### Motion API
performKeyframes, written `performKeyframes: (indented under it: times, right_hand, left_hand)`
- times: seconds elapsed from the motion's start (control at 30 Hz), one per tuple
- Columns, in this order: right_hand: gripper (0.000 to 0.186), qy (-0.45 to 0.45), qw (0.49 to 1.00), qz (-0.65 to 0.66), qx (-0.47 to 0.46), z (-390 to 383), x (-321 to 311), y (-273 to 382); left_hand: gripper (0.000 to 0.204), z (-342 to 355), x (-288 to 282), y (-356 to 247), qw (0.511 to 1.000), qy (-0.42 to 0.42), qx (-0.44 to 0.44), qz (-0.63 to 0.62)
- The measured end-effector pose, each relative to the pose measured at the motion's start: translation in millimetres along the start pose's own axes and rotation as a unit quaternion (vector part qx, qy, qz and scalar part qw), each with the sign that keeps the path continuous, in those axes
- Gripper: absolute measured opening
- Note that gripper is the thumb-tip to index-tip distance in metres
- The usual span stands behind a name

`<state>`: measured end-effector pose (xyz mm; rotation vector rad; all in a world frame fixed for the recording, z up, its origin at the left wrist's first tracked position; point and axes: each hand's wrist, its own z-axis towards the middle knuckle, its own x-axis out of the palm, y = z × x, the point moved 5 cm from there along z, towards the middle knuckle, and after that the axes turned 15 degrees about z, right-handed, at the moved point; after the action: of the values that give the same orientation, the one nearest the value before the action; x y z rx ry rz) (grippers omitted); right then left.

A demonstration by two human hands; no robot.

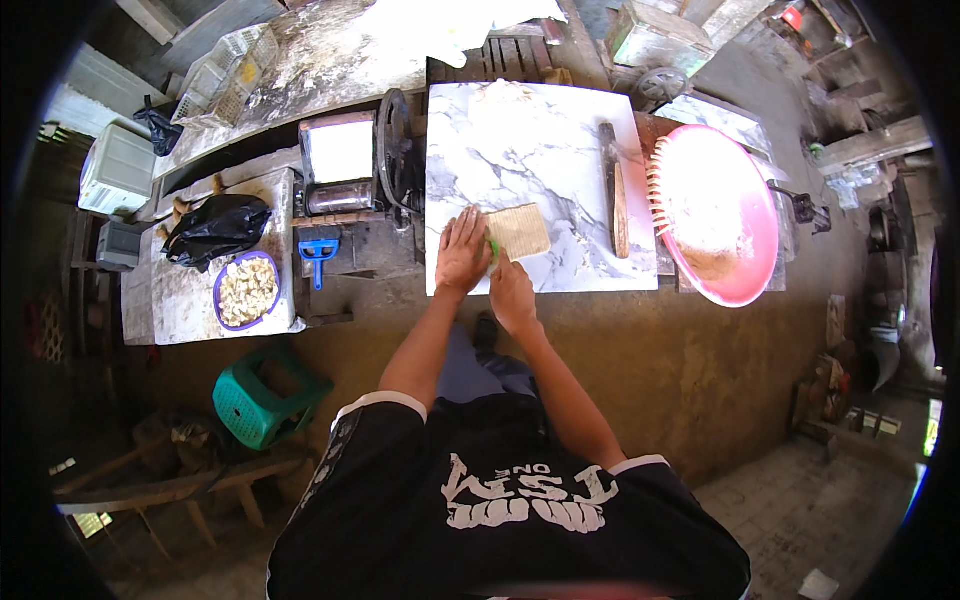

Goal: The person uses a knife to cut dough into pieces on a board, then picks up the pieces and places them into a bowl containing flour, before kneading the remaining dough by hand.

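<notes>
My left hand (462, 250) lies with fingers stretched over the left end of a beige, ridged slab (525, 230), perhaps dough, on a white marble-patterned board (535, 155). My right hand (512, 292) is closed on a green-handled tool (495, 252), mostly hidden, at the slab's lower left edge beside my left fingers. A long wooden rolling stick (620, 210) and a second dark bar beside it lie on the board's right. A pink oval tray (750, 220), dusted pale, stands right of the board, with curved beige pieces (657, 185) along its left edge.
A hand-wheel machine (340, 200) stands left of the board. The left table (145, 295) holds a black bag (220, 225) and a purple-rimmed container of pale pieces (248, 290). A blue tool (318, 258) hangs nearby. A green stool (255, 400) stands on the floor. A crate (225, 75) sits behind.
</notes>
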<state>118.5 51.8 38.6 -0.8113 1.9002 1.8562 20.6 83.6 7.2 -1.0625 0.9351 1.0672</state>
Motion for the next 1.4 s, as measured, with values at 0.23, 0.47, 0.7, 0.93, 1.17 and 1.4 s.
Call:
performKeyframes:
  times: [0.23,0.47,0.7,0.93,1.17,1.4]
  right_hand:
    - [0.039,0.002,1.000,-0.008,0.019,-10.2,2.0,-4.1]
    - [0.037,0.002,0.999,-0.023,0.036,-19.5,-6.8,6.5]
    - [0.039,0.000,1.000,-0.025,0.019,-30.1,-2.5,-2.7]
    - [0.040,-0.021,1.000,-0.015,-0.007,-37.6,-1.3,-4.5]
    - [0.042,0.009,0.999,-0.021,0.030,-32.2,-0.5,-2.8]
    - [0.038,0.003,0.999,0.005,0.039,-26.2,-2.4,1.7]
  left_hand:
    - [0.048,2.6,0.1,5.2,1.000,-0.010,-0.004,-0.006]
    - [0.049,7.7,-2.7,7.0,1.000,0.001,-0.005,0.003]
    - [0.050,11.3,-1.0,12.2,1.000,-0.001,-0.005,-0.013]
    - [0.052,13.5,3.3,19.1,1.000,-0.006,0.009,0.012]
    - [0.066,1.7,-11.1,19.6,0.991,0.047,0.119,-0.026]
    - [0.067,4.2,-7.8,21.8,0.995,0.030,0.090,-0.031]
